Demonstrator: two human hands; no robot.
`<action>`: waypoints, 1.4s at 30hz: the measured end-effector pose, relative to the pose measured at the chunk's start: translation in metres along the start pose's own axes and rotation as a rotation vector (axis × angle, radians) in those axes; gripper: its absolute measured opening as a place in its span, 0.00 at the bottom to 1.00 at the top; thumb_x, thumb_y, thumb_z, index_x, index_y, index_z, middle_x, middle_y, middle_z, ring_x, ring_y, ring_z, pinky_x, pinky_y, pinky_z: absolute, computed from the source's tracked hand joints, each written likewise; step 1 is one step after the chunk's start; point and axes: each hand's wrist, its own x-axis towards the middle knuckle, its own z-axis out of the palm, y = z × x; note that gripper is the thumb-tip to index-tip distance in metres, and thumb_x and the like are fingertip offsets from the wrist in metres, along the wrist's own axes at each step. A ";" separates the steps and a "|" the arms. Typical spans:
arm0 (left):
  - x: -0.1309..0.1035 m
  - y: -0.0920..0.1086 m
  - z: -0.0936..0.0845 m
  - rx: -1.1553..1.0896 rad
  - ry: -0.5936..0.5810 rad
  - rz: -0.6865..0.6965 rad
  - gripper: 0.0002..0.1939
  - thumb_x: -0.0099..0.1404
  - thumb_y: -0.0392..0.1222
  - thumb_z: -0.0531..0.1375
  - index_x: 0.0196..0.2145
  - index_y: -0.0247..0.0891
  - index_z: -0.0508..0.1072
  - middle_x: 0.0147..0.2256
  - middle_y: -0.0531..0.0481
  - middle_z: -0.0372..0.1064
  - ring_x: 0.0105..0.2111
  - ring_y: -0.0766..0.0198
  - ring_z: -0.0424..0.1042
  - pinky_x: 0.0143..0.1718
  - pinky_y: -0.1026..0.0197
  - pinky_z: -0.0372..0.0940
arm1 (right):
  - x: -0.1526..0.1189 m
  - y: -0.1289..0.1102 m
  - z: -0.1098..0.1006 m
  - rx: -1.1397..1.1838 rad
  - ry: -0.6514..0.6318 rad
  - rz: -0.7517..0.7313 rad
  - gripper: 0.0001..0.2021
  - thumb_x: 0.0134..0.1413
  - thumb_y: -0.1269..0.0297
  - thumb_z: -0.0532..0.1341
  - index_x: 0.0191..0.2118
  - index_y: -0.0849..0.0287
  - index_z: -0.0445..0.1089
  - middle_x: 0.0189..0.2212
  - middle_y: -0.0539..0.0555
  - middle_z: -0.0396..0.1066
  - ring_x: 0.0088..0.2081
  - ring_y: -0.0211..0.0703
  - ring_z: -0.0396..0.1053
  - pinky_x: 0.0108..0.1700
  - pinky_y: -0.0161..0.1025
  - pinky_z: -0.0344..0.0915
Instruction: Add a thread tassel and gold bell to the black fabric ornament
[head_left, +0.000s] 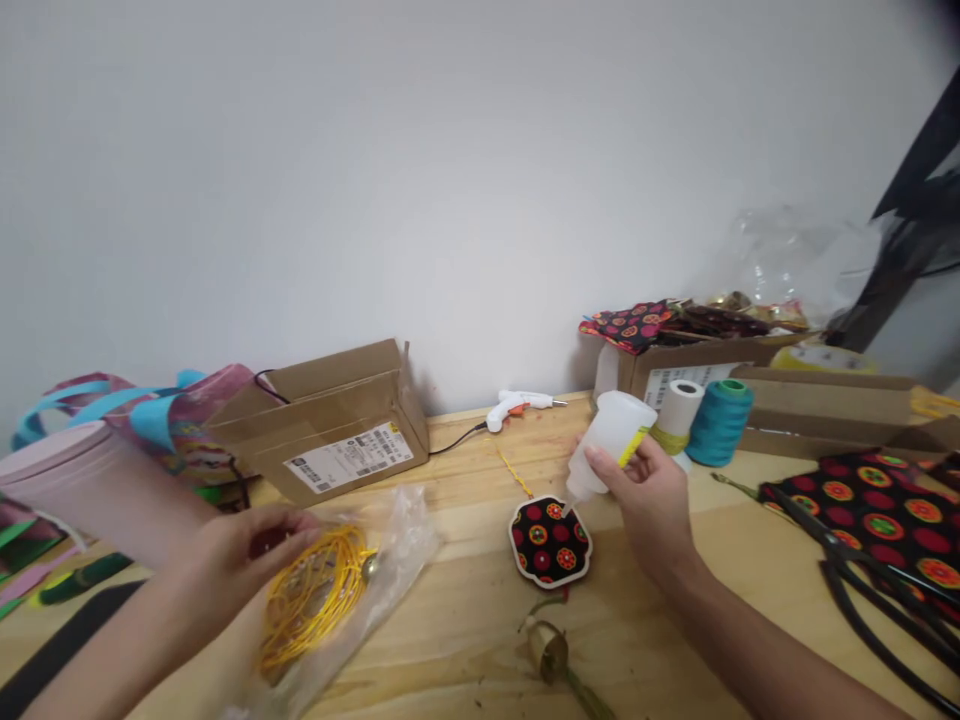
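My right hand point(654, 500) is closed around a translucent white glue bottle point(616, 440) with a yellow label. The bottle is tipped, its thin nozzle down at the upper right edge of a flat ornament point(551, 541) covered in black patterned fabric with a pale scalloped rim. A yellow cord loop point(516, 474) runs from the ornament's top. Below it lies a small gold bell point(550, 650) with a green tassel. Over a clear plastic bag point(405, 545) of yellow cord point(322, 590), my left hand point(251, 545) has its fingers pinched together; what they hold is unclear.
A white glue gun point(514, 408) lies by the wall, its cable leading toward a cardboard box point(341, 430). Thread spools point(720, 422) and a filled box point(675, 360) stand at right. Black scissors point(840, 560) rest on patterned fabric point(911, 520). A pale pink cylinder point(97, 490) is at left.
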 end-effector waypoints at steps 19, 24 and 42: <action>0.033 0.127 0.138 -0.130 -0.134 0.599 0.07 0.57 0.37 0.57 0.28 0.40 0.75 0.42 0.46 0.67 0.42 0.58 0.65 0.43 0.53 0.60 | 0.011 -0.003 -0.004 0.162 0.112 -0.020 0.15 0.41 0.60 0.64 0.34 0.63 0.65 0.31 0.55 0.73 0.32 0.45 0.71 0.34 0.41 0.68; 0.032 0.129 0.142 -0.117 -0.118 0.621 0.07 0.57 0.37 0.57 0.28 0.41 0.75 0.42 0.46 0.67 0.42 0.58 0.65 0.44 0.53 0.60 | 0.010 -0.004 -0.003 0.158 0.108 -0.014 0.15 0.41 0.59 0.63 0.35 0.63 0.65 0.30 0.56 0.72 0.32 0.46 0.71 0.33 0.41 0.68; 0.020 0.122 0.142 0.060 -0.137 0.840 0.13 0.59 0.35 0.53 0.39 0.38 0.74 0.43 0.41 0.69 0.41 0.53 0.65 0.41 0.53 0.61 | 0.012 -0.005 -0.002 0.214 0.103 0.008 0.14 0.42 0.61 0.64 0.34 0.63 0.65 0.30 0.55 0.71 0.31 0.43 0.70 0.34 0.41 0.67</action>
